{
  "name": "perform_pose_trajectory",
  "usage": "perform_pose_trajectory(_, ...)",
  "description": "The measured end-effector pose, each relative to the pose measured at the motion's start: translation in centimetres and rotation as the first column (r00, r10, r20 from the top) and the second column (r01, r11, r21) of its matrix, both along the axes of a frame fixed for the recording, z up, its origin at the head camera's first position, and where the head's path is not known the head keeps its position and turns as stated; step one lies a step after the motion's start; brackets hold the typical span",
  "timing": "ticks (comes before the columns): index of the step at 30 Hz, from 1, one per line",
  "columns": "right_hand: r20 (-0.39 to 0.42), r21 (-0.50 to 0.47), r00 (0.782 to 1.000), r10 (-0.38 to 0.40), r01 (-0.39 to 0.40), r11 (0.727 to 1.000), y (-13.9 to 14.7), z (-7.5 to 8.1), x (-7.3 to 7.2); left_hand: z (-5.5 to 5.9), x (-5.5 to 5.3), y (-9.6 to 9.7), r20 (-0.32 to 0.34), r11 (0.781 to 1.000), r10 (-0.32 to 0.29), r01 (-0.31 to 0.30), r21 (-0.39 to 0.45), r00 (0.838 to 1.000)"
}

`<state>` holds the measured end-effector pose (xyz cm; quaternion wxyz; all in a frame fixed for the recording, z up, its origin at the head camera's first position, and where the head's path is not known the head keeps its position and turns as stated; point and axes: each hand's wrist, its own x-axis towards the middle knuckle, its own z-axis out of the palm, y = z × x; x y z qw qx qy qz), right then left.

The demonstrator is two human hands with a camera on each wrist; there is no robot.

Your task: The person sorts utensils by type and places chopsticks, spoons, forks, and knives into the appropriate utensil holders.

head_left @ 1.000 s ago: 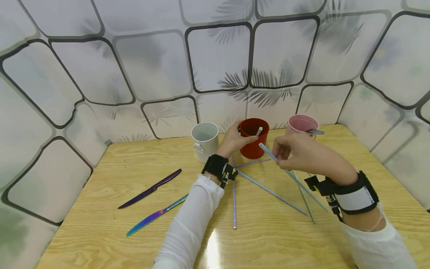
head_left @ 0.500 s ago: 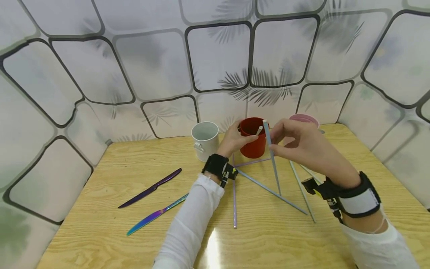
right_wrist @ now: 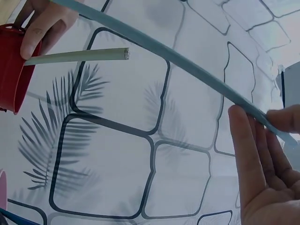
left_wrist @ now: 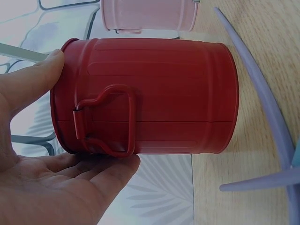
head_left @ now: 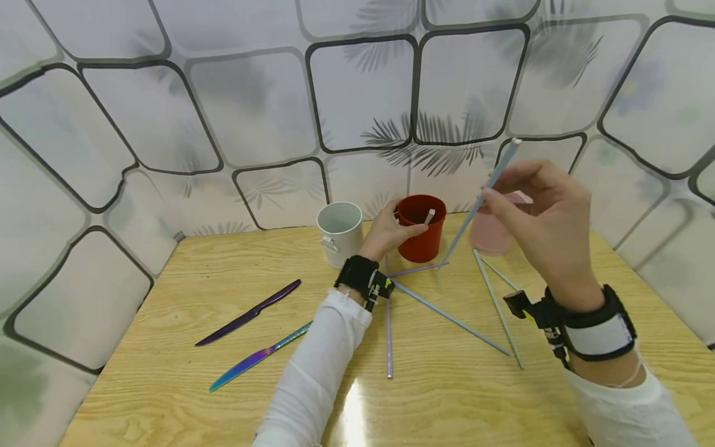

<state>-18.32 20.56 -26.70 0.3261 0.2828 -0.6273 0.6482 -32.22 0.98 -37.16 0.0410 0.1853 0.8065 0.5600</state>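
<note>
My left hand [head_left: 388, 234] holds the red bucket [head_left: 419, 246] by its side, thumb at the rim. In the left wrist view, the bucket's wire handle [left_wrist: 132, 122] hangs against its wall, above my fingers. A pale green chopstick [right_wrist: 84, 55] stands in the bucket, its square end sticking out beside my thumb. My right hand [head_left: 550, 217] pinches a light blue chopstick [head_left: 475, 211] near its thick end, between thumb and fingers. It is raised and slanted, with its thin tip pointing down to the left, in front of and right of the red bucket.
A white bucket [head_left: 341, 239] stands left, a pink bucket [head_left: 488, 236] right, partly behind my right hand. On the table lie lavender chopsticks [head_left: 389, 341], a blue chopstick [head_left: 452, 320], green chopsticks [head_left: 499, 310], a purple knife [head_left: 251, 313] and a rainbow knife [head_left: 259, 357].
My right hand has lifted the blue chopstick from low over the table, turning it more upright, then moving it up and right. My left hand stays on the red bucket.
</note>
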Motion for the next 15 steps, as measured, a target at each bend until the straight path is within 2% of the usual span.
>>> perform_pose_trajectory(3, -0.068, -0.108, 0.995, -0.067, 0.059, 0.992, -0.1, 0.1, -0.2, 0.0, 0.1, -0.1, -0.010, 1.000, -0.005, 0.005, 0.005, 1.000)
perform_pose_trajectory(7, -0.119, -0.198, 0.979, -0.165, 0.139, 0.970, -0.5, 0.2, -0.3, 0.0, 0.1, -0.1, -0.010, 1.000, -0.006, 0.006, 0.010, 1.000)
perform_pose_trajectory(12, -0.140, -0.260, 0.949, -0.283, 0.240, 0.935, -1.3, 0.1, -0.6, 0.1, 0.1, 0.0, -0.001, 1.000, -0.002, 0.002, 0.011, 1.000)
perform_pose_trajectory(15, -0.137, -0.253, 0.926, -0.351, 0.310, 0.917, -1.6, -0.3, -1.0, 0.0, 0.0, 0.0, 0.002, 1.000, 0.000, 0.000, 0.006, 1.000)
